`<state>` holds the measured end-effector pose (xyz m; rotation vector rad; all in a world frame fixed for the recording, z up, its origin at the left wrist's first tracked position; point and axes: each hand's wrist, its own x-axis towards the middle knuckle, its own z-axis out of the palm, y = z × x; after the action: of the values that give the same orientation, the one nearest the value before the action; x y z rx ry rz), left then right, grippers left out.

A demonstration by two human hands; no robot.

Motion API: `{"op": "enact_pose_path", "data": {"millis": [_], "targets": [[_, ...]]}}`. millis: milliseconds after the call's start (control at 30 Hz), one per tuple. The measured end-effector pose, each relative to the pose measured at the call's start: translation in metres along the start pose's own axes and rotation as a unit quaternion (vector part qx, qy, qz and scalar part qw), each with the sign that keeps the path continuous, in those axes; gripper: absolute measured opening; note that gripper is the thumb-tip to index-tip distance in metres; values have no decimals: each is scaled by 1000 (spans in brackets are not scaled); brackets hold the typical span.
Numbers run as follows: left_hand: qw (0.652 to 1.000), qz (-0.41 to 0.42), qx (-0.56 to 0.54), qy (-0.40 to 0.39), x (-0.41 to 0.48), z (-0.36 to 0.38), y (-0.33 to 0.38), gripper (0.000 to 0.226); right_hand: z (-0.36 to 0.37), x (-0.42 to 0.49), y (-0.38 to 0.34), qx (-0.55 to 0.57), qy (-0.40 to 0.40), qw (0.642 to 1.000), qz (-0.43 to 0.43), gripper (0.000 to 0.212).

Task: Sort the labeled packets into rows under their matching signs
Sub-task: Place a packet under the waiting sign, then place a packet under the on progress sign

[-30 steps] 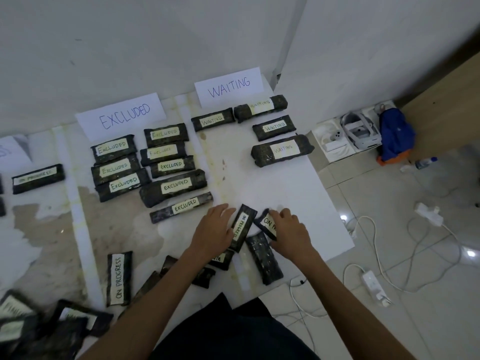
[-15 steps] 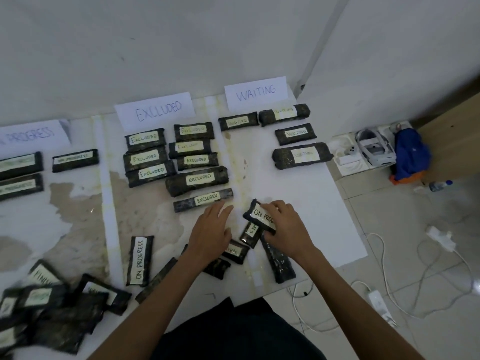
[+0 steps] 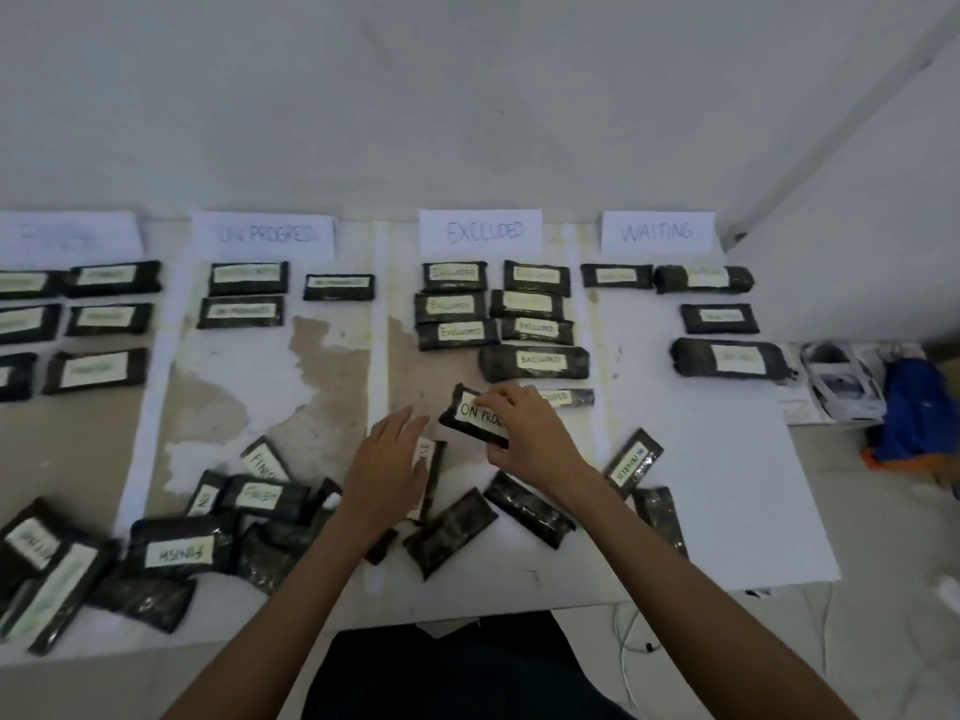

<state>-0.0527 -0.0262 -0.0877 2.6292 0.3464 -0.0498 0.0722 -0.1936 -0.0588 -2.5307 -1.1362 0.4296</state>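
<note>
Right hand (image 3: 524, 439) grips the ON PROGRESS packet (image 3: 475, 419) by its right end. The fingers are curled over the far edge with the thumb under the near one. The packet is lifted, tilted, label up. It hangs over the lower end of the EXCLUDED column, just left of the lowest EXCLUDED packet (image 3: 566, 397).

Left hand (image 3: 387, 459) holds nothing, fingers straight and slightly spread. It sits over a half-hidden packet (image 3: 434, 472); I cannot tell whether it touches.

My reading of the step: carry the held packet left to the ON PROGRESS sign (image 3: 275, 233). The ON PROGRESS row (image 3: 248, 278) has 3 packets: 2 in the left line, 1 in the right line (image 3: 338, 286). The gap under that 1 looks like your slot.

To do it well:
- Lift clear of your left hand as you cross, or draw that hand back first.
- Keep off the EXCLUDED packets; a brush could knock that row out of line.
- Turn the packet level, long side parallel to the sign, label reading like its neighbours.
- It looks soft, and held by 1 end it will likely sag. Touch the free end down first, then lay the rest and let go.
- Set it near the packet above, not overlapping, so both labels stay readable.

Likely next: a second ON PROGRESS packet (image 3: 634, 462) lies askew below the WAITING sign (image 3: 657, 232), and the loose heap (image 3: 182, 543) at lower left is unsorted.
</note>
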Motion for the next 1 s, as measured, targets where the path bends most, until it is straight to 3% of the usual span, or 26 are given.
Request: {"op": "enact_pose_path", "data": {"millis": [467,767,1000], "targets": [[997,-76,1,-19,10,-61,-142,57,29,124,-93,-75,-51,995,-42,53],[995,-68,21,-66,54,-61,-205,61,63,210,-115,-89,-69,993,-38,51],[998,-30,34,-47,75,-52,-235,59,85,257,-120,-85,-66,993,-44,50]]}}
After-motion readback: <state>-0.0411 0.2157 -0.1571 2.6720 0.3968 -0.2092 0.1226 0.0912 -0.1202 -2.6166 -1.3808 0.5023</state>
